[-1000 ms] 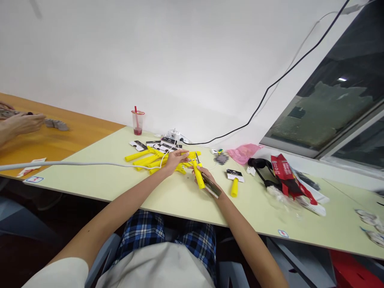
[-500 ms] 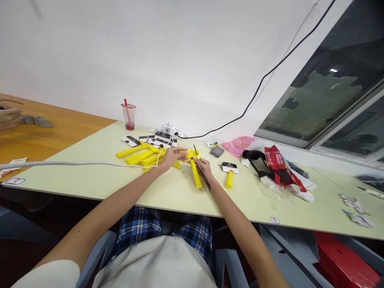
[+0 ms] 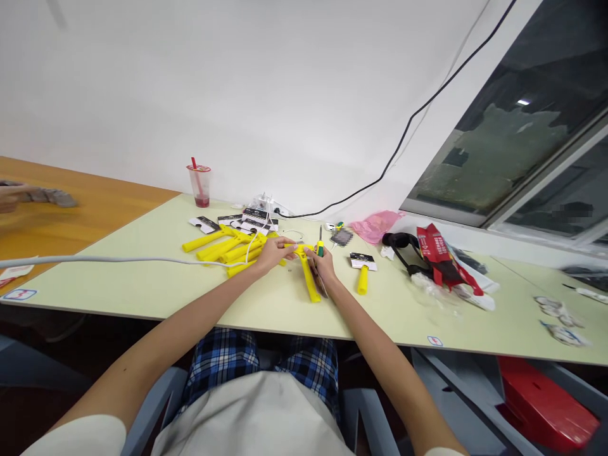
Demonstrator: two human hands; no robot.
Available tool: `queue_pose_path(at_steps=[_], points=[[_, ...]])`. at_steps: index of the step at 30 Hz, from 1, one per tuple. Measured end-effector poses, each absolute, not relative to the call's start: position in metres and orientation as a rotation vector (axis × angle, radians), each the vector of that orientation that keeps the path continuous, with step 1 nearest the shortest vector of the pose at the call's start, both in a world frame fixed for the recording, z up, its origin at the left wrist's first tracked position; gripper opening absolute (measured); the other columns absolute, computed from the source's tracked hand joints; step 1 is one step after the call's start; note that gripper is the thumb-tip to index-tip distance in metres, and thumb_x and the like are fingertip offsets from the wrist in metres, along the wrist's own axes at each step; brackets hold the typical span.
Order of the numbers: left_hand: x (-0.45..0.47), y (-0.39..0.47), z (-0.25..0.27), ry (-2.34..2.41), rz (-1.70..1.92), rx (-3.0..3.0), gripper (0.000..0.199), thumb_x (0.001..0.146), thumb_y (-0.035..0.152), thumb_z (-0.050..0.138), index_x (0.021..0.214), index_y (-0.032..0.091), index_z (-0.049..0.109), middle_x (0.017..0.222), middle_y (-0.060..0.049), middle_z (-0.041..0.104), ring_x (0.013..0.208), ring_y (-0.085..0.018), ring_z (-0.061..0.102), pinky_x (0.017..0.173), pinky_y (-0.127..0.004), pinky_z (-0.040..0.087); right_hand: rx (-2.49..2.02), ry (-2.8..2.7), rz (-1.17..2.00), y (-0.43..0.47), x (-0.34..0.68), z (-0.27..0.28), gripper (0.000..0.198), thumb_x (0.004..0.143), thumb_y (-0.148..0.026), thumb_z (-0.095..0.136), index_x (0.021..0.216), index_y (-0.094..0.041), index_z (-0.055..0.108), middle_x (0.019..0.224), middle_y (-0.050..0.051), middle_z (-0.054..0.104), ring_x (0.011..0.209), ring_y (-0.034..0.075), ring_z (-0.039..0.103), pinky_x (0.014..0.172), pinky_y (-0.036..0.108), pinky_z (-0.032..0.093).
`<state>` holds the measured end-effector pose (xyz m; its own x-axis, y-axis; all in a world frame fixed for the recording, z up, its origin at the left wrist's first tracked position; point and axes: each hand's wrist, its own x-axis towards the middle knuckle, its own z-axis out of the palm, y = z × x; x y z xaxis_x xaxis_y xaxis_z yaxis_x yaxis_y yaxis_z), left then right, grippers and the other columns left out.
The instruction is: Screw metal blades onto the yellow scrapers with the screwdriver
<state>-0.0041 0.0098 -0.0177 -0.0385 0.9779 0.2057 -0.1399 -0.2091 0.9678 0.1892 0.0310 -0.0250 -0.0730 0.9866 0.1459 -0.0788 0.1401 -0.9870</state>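
Head view: yellow tool [image 3: 310, 278] over the table [image 3: 380, 316], partly hidden by fingers [image 3: 287, 241] at its far end, long and slanting. Clasped by left hand [image 3: 273, 253] and right hand [image 3: 325, 262]; in the latter, also screwdriver [image 3: 320, 249] and blurry card [image 3: 323, 289].

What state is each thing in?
Yellow tool: held by left grip and right grip
Green-handled tool: held in right grip, tip up
Yellow pile: loosely heaped
Carded tool: lying apart from the pile
Cup: upright, red drink at bottom
Pink bag: crumpled
Red bag: rumpled
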Motion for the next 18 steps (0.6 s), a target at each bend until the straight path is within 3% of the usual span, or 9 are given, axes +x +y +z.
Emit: queue_pose_path(at_steps=[8,13,18], points=[[-0.0045,0.0081,-0.0138,1.014,1.494,1.299,0.059,0.081,0.070,0.088,0.100,0.015,0.086,0.112,-0.012,0.082,0.097,-0.026,0.077,0.069,-0.035,0.070,-0.958,-1.229,1.185,0.0271,0.1869,-0.0212,0.068,0.058,-0.058,0.104,0.087,-0.027,0.051,0.064,-0.011,0.051,0.057,0.011,0.045,0.049,0.025,0.035],[-0.0037,0.0046,-0.0105,1.000,1.485,1.336,0.061,0.075,0.071,0.091,0.100,0.016,0.089,0.116,-0.013,0.082,0.106,-0.030,0.073,0.068,-0.033,0.068,-0.933,-1.207,1.224,0.0248,0.1853,-0.0176,0.072,0.056,-0.060,0.105,0.088,-0.028,0.049,0.061,-0.011,0.051,0.053,0.012,0.043,0.046,0.026,0.031],[-0.0021,0.0028,-0.0107,0.994,1.446,1.387,0.061,0.075,0.071,0.090,0.102,0.017,0.089,0.114,-0.012,0.082,0.103,-0.028,0.072,0.070,-0.034,0.067,-0.933,-1.180,1.253,0.0242,0.1835,-0.0153,0.075,0.051,-0.060,0.105,0.087,-0.028,0.049,0.061,-0.011,0.052,0.052,0.011,0.042,0.044,0.026,0.030]])
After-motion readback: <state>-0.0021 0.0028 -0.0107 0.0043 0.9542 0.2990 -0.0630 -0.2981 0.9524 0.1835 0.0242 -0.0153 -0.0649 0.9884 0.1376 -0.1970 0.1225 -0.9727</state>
